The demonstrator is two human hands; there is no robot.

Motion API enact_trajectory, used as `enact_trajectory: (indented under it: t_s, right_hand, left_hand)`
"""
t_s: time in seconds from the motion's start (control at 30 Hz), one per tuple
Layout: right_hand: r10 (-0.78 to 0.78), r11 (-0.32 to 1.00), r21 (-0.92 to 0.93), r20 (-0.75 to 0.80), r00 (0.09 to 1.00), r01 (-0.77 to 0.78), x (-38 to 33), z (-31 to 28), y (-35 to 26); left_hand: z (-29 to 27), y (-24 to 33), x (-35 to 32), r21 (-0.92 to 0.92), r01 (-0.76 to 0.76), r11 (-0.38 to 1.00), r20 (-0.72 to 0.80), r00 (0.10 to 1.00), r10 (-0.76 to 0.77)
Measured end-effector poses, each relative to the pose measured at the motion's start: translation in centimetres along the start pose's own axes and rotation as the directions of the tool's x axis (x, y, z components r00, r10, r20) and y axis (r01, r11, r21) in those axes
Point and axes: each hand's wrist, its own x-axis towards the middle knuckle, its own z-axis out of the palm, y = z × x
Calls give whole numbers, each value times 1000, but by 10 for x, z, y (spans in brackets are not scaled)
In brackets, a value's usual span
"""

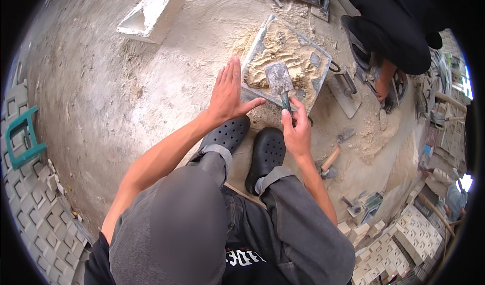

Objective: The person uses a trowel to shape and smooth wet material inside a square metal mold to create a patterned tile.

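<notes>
My right hand (298, 131) grips the dark green handle of a small trowel (278, 78). The trowel's squarish grey blade, smeared with pale material, lies over the tan sandy mix (293, 37) in a square metal-edged tray (323, 57). Whether the blade touches the mix, I cannot tell. Held flat, with fingers stretched and thumb out, my left hand (227, 90) is beside the tray's left edge and has nothing in it. A dark ring-shaped handle (334, 66) sticks out from the tray's right side.
A pale hollow block (151, 17) stands at far left. Right of the tray lie a flat float (345, 94) and a wooden-handled tool (331, 158). A co-worker's hand (382, 87) works at upper right. Patterned tiles (417, 232) and a teal stool (22, 136) flank the floor.
</notes>
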Motion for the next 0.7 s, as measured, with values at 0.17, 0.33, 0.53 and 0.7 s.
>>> enact_trajectory:
  t_s: [0.17, 0.33, 0.53, 0.7]
  right_hand:
    - [-81, 991, 110, 24, 996, 77, -1, 24, -7]
    - [-95, 995, 2, 118, 988, 96, 0, 31, -5]
    - [-195, 976, -80, 89, 977, 202, 3, 23, 0]
    - [-290, 951, -92, 52, 956, 294, 5, 21, 2]
  left_hand:
    - [0, -10, 1, -99, -58, 993, 30, 998, 61]
    - [-2, -22, 1, -158, -129, 979, 50, 989, 138]
    - [-2, -21, 1, -160, -130, 979, 13, 991, 133]
    - [1, -21, 0, -168, -129, 977, 2, 991, 132]
